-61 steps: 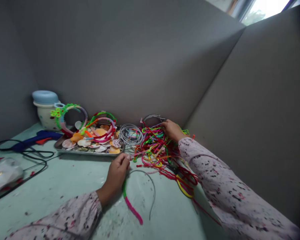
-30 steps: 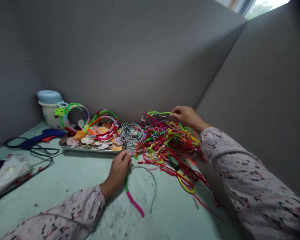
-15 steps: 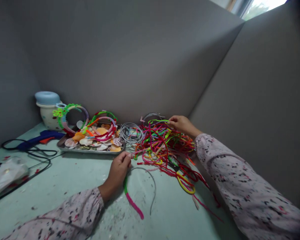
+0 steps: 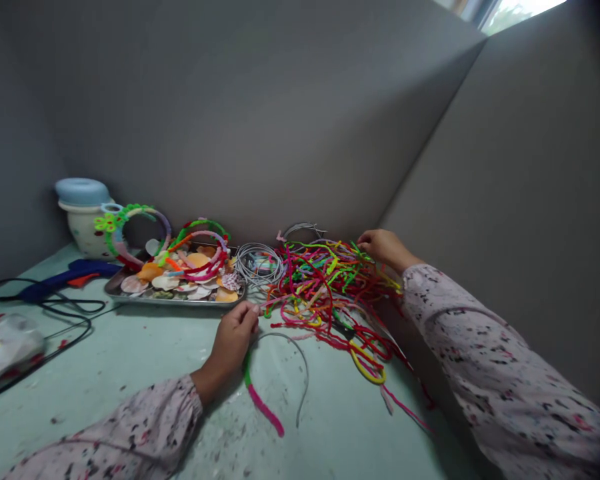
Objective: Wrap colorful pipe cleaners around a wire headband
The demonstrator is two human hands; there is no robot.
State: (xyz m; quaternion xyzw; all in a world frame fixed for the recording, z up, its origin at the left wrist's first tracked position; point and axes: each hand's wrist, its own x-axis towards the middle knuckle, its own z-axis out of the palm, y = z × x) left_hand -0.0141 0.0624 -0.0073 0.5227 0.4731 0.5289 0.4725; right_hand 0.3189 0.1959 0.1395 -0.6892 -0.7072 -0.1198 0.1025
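Observation:
My left hand (image 4: 236,333) is closed on a thin grey headband (image 4: 307,373), with its fingers pinched near the top of the curve. Green and magenta pipe cleaner covers the headband's left leg, while the right leg is bare. A pink strand runs from the left fingertips toward the pile of pipe cleaners (image 4: 325,280). At the pile's back right, my right hand (image 4: 384,247) has its fingers closed by a green pipe cleaner (image 4: 354,248). The fingertips partly hide what lies between them.
Shells and decorated headbands (image 4: 215,260) fill a metal tray (image 4: 170,302). Beside it lie bare headbands (image 4: 260,263). A blue glue gun (image 4: 75,273) with a black cord, a plastic bag (image 4: 10,343) and a lidded jar (image 4: 85,223) occupy the left. Grey walls rise behind and right.
My right hand has moved right along the back of the pile, away from the lime strand it was pinching. My left hand keeps its grip on the headband. The view has shifted slightly.

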